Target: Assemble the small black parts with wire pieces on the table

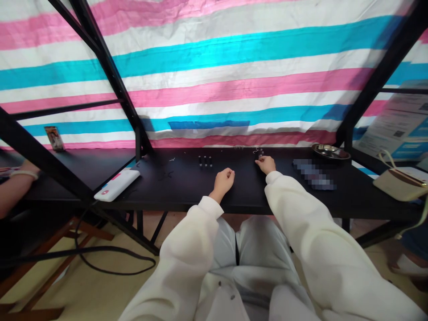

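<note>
My left hand [224, 182] is closed just above the black table, fingertips curled together. Whatever it may hold is hidden. Farther right and deeper on the table, my right hand [267, 165] has its fingers pinched beside a small cluster of dark pieces with pale ends [261, 154]. I cannot make out what, if anything, sits in that pinch. Three small black cylinders with light ends [205, 161] stand in a row, left of and beyond my left hand.
A white box-shaped device [117, 185] lies at the left, and a shiny metal dish [331, 152] at the back right. Thin pale scraps lie near the back edge. A beige bag [399, 183] rests far right. Black frame posts flank the table; another person's arm [20, 185] shows far left.
</note>
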The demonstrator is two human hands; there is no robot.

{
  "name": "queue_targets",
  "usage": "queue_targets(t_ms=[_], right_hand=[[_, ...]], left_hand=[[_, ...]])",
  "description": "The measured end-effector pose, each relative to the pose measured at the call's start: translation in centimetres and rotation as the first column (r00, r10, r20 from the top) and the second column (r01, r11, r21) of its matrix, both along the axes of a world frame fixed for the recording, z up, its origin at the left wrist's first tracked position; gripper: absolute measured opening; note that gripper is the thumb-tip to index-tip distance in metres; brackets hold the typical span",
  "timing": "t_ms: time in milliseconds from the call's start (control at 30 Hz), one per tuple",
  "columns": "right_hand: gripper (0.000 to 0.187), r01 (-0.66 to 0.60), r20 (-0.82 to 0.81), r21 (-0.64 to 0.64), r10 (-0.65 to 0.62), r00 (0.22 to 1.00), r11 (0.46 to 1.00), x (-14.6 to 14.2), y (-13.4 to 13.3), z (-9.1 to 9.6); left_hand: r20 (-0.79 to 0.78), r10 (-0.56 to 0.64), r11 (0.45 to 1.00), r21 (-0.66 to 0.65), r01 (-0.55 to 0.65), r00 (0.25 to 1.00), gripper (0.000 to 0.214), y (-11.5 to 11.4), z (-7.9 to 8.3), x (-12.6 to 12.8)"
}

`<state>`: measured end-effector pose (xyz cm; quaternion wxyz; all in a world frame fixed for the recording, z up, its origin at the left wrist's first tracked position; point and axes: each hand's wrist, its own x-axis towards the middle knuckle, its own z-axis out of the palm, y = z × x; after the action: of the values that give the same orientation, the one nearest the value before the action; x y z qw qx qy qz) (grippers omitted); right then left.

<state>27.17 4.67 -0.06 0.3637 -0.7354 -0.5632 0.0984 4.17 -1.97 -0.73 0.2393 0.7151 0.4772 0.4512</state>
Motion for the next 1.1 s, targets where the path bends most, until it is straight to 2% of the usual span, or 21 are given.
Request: queue_targets(t_ms=[200, 500, 767, 867, 933, 1000, 1100], right_hand=[[0.021, -0.007, 0.083, -0.089, 0.015, 0.996, 0.996, 0.8, 0.0, 0.3], [0.029, 0.127, 0.129, -0.120, -0.112, 0.985, 0.985, 0.3, -1.6, 1.1], [0.031, 0.164, 0.166, -0.216, -0.130, 0.978, 0.963, -0.2, -2.2, 2.0], [0.031, 0.174, 0.172, -0.244, -0.134, 0.976, 0.954, -0.5, -2.8, 2.3], [0.031, 0.157, 0.170, -0.241, -0.118, 0.978, 0.958, -0.9, -3.4, 2.3], [0.029, 0.130, 0.156, -0.220, -0.096, 0.983, 0.967, -1.5, -4.3, 2.2], [0.023, 0.057, 0.096, -0.131, -0.045, 0.994, 0.990, -2.8, -5.5, 1.7]], left_hand=[[-0.039, 0.022, 1.000, 0.006, -0.022, 0.999, 0.024, -0.1, 0.4, 0.1], [-0.051, 0.023, 1.000, 0.009, -0.022, 0.998, 0.024, -0.1, 0.4, 0.0], [-0.041, 0.061, 0.998, 0.023, -0.060, 0.997, 0.022, -0.2, 0.5, 0.0], [0.040, 0.137, 0.990, 0.015, -0.138, 0.990, 0.019, -0.2, 0.7, -0.1], [0.153, 0.185, 0.983, -0.011, -0.185, 0.971, 0.013, 0.0, 1.0, -0.2], [0.310, 0.229, 0.973, -0.087, -0.212, 0.923, 0.008, 0.3, 1.2, -0.3], [0.491, 0.317, 0.946, -0.223, -0.235, 0.811, 0.020, 1.0, 1.3, -0.5]])
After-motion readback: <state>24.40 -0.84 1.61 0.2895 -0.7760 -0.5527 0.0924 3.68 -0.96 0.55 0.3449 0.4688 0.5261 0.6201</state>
